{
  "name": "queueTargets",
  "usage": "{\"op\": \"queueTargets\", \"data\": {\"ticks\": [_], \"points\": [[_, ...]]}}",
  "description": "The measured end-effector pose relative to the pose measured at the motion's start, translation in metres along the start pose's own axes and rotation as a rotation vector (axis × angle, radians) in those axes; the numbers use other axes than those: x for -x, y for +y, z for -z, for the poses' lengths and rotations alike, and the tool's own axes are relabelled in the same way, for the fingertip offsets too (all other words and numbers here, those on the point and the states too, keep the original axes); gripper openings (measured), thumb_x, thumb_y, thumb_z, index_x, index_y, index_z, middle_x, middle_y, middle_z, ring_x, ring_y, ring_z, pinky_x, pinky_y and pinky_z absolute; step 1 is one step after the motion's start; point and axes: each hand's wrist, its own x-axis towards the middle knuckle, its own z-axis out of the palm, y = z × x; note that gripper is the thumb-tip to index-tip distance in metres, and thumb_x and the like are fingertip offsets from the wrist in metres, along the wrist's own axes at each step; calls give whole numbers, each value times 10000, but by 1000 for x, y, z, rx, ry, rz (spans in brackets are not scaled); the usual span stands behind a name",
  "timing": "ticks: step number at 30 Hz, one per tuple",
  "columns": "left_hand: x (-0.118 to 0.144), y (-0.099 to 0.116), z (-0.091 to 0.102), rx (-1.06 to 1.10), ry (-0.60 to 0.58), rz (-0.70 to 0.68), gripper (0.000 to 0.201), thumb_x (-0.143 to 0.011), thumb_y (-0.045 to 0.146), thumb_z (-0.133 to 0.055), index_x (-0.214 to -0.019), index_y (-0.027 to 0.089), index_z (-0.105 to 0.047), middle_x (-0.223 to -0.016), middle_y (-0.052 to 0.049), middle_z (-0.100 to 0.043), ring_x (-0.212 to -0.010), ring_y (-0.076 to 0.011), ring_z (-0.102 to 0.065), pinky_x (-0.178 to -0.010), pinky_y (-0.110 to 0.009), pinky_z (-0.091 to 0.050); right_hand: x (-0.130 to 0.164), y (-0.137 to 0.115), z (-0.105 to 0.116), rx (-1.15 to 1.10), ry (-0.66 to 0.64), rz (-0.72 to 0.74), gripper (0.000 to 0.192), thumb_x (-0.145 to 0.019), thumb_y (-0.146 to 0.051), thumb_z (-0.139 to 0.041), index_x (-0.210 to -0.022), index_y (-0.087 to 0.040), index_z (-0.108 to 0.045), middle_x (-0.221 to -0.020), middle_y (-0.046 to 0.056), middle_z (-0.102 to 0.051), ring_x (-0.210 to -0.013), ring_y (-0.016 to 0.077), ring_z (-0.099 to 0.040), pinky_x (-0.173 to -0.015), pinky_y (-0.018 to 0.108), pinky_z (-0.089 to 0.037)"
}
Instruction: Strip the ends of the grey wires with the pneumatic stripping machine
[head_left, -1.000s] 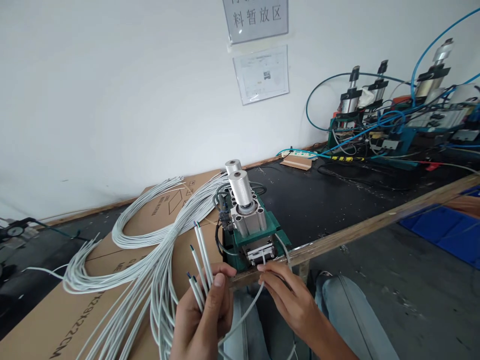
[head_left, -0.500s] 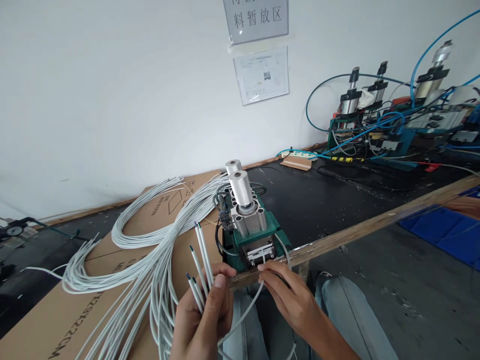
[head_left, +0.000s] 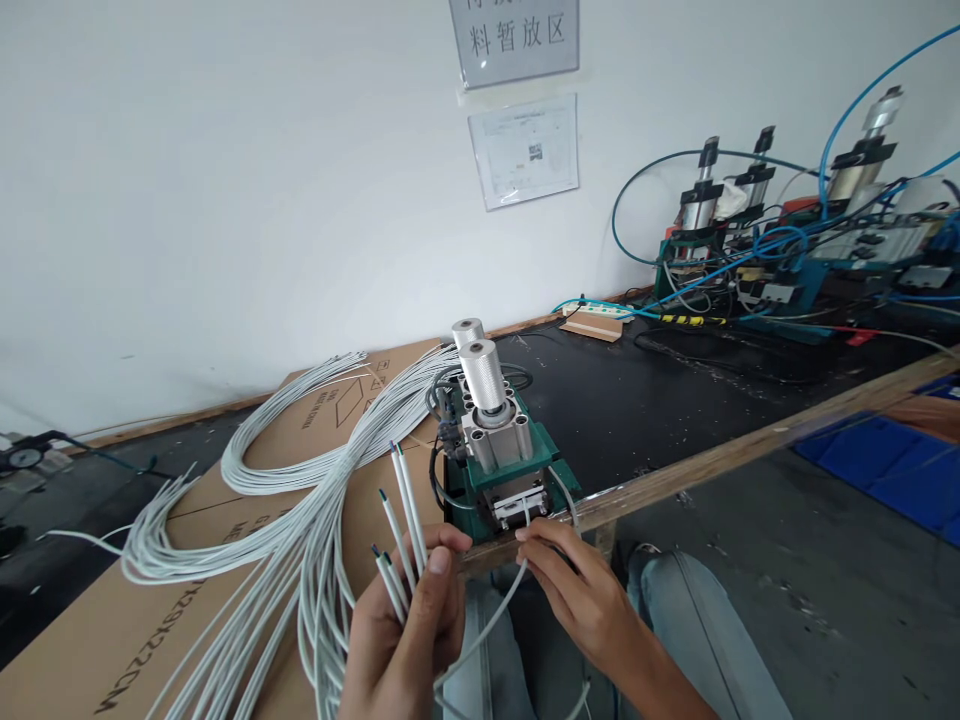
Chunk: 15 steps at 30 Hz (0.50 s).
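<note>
Both of my hands are low in the head view, in front of my knees. My left hand (head_left: pixel 405 630) is closed around a small fan of white cables (head_left: pixel 401 520), their trimmed tips pointing up and away from me, with my thumb pressed across them. My right hand (head_left: pixel 574 590) pinches a single white cable (head_left: pixel 495 615) between the fingertips, holding its end at the front slot of a small green machine (head_left: pixel 510 470). That cable curves down from my right hand and back toward my left.

The green machine sits at the wooden front edge of a black workbench (head_left: pixel 675 400), with two knurled metal cylinders (head_left: pixel 480 372) standing on top. To its left, a large bundle of white cables (head_left: pixel 300 470) loops across flat cardboard (head_left: pixel 112 640). Farther right on the bench stand more machines with blue hoses (head_left: pixel 787 240). Two paper signs (head_left: pixel 521 90) hang on the white wall behind.
</note>
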Motion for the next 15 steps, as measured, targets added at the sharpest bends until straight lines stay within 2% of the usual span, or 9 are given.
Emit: {"op": "queueTargets", "data": {"ticks": [4,11,15], "points": [[-2,-2,4,-37,-26,8,481,-693,569,-831,-914,165,-691,-510,80,-378,-458,-62,-303,-423,-149,-257,0,-1,1,-14,-7,-12,261,-992,-51,-448,-1150,-165,-622,-1087,121,-685,-951,211,-720,-758,293,-638],[0,-1,2,-27,4,-5,464,-696,569,-828,-899,176,-688,-513,83,-348,-468,-70,-275,-426,-157,-239,3,2,-2,-30,-22,-10,314,-973,-14,-446,-1188,-174,-611,-1110,121,-670,-977,212,-711,-823,299,-616],[-1,-2,4,-44,8,-8,471,-679,576,-833,-907,187,-695,-523,70,-387,-465,-77,-306,-414,-164,-274,-1,2,-2,-14,-8,-6,286,-974,-30,-463,-1165,-170,-624,-1085,121,-673,-954,205,-716,-809,283,-619]]}}
